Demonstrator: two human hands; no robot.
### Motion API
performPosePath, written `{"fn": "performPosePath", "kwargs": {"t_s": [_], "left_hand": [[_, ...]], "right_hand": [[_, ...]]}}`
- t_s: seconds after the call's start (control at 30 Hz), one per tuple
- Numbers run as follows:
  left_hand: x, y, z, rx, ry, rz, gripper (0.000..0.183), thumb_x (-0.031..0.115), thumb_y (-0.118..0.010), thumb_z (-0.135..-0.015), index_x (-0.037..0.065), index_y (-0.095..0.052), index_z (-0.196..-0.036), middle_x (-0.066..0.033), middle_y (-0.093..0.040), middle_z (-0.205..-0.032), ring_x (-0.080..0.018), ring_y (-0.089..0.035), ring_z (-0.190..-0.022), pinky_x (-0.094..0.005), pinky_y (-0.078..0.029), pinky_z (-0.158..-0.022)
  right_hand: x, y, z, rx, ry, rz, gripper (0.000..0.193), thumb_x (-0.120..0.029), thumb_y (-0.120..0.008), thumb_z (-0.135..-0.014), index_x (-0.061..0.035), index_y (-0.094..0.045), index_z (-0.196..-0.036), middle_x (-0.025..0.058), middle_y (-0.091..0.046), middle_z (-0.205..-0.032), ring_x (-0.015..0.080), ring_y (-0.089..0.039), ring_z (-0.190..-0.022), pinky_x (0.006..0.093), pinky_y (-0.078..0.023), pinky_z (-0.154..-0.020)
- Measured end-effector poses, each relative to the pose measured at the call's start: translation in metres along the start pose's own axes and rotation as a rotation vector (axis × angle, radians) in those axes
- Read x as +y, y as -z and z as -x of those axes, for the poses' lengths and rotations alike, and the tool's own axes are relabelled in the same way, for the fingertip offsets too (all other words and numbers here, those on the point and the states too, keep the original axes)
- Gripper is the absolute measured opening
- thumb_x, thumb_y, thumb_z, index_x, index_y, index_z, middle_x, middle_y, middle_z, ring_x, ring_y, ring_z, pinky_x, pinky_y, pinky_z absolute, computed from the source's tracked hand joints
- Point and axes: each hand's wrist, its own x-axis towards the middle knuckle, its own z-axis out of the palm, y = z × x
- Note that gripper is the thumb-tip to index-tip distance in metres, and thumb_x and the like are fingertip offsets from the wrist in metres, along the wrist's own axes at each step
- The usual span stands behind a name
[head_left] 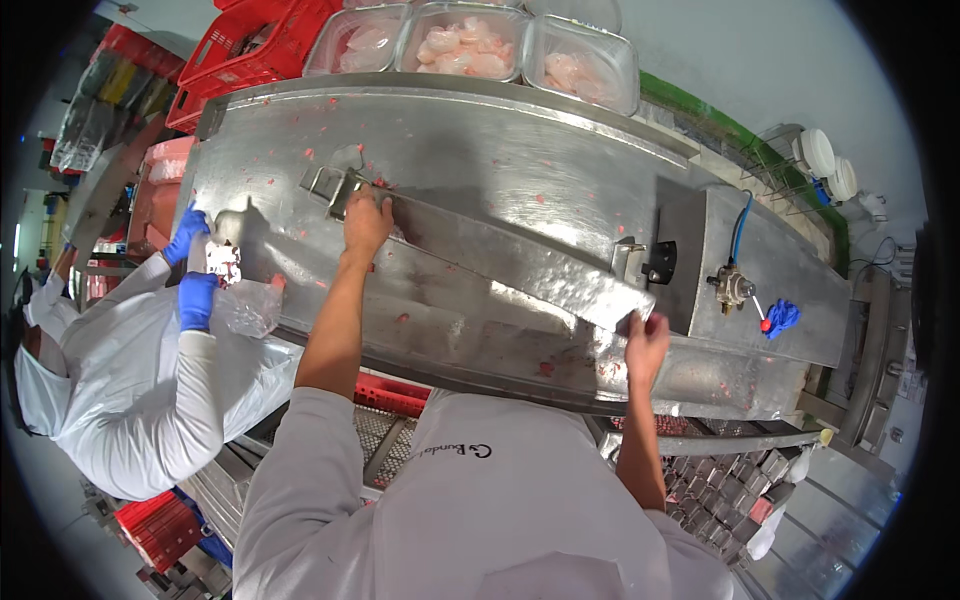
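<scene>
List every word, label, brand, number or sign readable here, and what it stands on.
White apron on the wearer: dark lettering with a small mark across the chest; I won't copy out what it says.
Long metal strip between the hands: no text that I can make out.
Red crate at the upper left: no readable text.
Anything printed in the background is too small or blurred to read.

Left hand (368, 222): fingertips partly hidden where they curl over the metal panel (520, 265).
Right hand (646, 348): fingertips blurred at the panel's end.
Bench (560, 140): red scraps (545, 369) scattered on it, too small to identify.
Red crate (255, 45): cut off by the upper edge.
White apron (525, 490): cut off by the lower edge.
Clear bag (250, 306): contents unclear.
</scene>
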Motion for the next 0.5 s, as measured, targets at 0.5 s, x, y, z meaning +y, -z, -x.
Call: {"fn": "performPosePath", "kwargs": {"t_s": [0.5], "left_hand": [[0.019,-0.034,0.053,0.124,-0.081,-0.325,0.102,0.049,-0.064,-0.091,-0.012,-0.014,-0.156,-0.0321,-0.033,-0.154,-0.0430,-0.037,-0.141,-0.0511,-0.026,-0.117]], "right_hand": [[-0.065,-0.012,-0.100,0.442,0.716,0.806,0.033,-0.029,-0.067,-0.092,0.0009,-0.071,-0.104,0.0225,-0.065,-0.117,0.0439,-0.063,-0.107,0.0531,-0.049,-0.094]]}}
